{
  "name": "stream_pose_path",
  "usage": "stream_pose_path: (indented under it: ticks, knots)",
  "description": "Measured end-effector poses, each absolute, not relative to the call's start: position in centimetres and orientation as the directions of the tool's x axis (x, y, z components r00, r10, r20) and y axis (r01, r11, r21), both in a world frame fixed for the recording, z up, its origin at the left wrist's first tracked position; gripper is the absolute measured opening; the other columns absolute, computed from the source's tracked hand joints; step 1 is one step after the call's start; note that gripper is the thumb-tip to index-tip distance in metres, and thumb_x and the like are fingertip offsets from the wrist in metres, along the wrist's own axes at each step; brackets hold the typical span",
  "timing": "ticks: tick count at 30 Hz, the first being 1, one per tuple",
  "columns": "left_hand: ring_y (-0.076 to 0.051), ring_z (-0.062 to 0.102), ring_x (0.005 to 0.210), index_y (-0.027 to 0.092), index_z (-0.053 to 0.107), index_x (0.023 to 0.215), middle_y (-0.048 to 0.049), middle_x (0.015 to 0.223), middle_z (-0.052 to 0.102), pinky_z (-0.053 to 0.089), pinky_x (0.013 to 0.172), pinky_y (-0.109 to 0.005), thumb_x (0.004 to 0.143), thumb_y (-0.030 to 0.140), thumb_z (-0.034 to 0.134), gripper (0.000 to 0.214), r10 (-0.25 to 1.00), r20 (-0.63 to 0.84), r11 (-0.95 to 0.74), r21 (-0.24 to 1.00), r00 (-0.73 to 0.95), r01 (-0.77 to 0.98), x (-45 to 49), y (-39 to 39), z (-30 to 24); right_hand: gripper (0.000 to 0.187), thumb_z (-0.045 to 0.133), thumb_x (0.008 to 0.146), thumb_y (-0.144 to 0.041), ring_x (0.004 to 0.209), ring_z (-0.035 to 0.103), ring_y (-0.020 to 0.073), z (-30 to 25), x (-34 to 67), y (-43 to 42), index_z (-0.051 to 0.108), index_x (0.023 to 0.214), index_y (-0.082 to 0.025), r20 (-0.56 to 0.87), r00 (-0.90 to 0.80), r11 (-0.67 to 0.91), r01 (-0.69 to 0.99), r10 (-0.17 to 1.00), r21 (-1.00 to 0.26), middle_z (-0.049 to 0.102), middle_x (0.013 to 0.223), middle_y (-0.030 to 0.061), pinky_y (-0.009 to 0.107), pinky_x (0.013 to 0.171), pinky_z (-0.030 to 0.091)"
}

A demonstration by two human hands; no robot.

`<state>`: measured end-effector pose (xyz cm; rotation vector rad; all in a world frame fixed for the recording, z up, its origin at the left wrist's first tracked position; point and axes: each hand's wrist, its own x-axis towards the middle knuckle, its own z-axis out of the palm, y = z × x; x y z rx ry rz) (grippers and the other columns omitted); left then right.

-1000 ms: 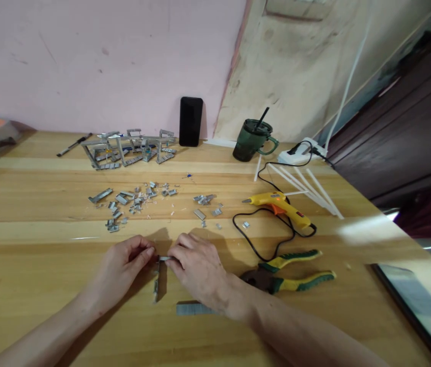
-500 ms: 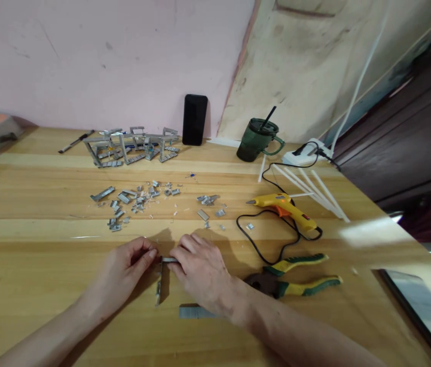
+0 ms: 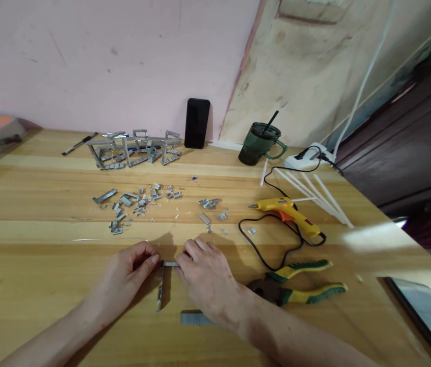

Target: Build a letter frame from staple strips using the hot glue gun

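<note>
Between my hands is an L-shaped piece made of staple strips (image 3: 159,291), one leg pointing toward me and a short one running to the right. My left hand (image 3: 129,272) pinches it at the corner. The fingertips of my right hand (image 3: 206,275) are closed on the end of the short leg. Partly under my right wrist lies a grey staple strip (image 3: 194,318). Beyond my hands are scattered broken staple pieces (image 3: 142,201) and a small group of strips (image 3: 210,203).
Right of my hands are pliers (image 3: 295,285), a yellow glue gun (image 3: 288,211) with its cord, and white glue sticks (image 3: 315,196). At the back stand a metal staple framework (image 3: 127,150), a phone (image 3: 197,123), a green mug (image 3: 259,142) and a power strip (image 3: 311,155). A flat dark-edged device (image 3: 418,316) lies at right.
The view has shifted slightly, so everything sits a little lower and further right. My right fingers have slid slightly outward along the short leg, showing more of it; the left pinch looks the same.
</note>
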<state>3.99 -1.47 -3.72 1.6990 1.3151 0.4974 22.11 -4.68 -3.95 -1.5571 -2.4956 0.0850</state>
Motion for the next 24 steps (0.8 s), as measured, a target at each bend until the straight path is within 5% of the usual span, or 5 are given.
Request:
stream_pose_path:
  ticks: [24]
  knots:
    - [-0.014, 0.049, 0.057, 0.020, 0.059, 0.066, 0.0025, 0.059, 0.054, 0.038, 0.051, -0.021, 0.082, 0.046, 0.049, 0.032, 0.909, -0.212, -0.029, 0.827, 0.359, 0.561, 3.78, -1.76, -3.75, 0.011, 0.053, 0.078, -0.012, 0.079, 0.049, 0.0207, -3.95, 21.94, -4.42, 0.061, 0.075, -0.019, 0.152, -0.455, 0.477, 0.862, 0.878, -0.171, 0.056, 0.080, 0.0059, 0.032, 0.064, 0.041]
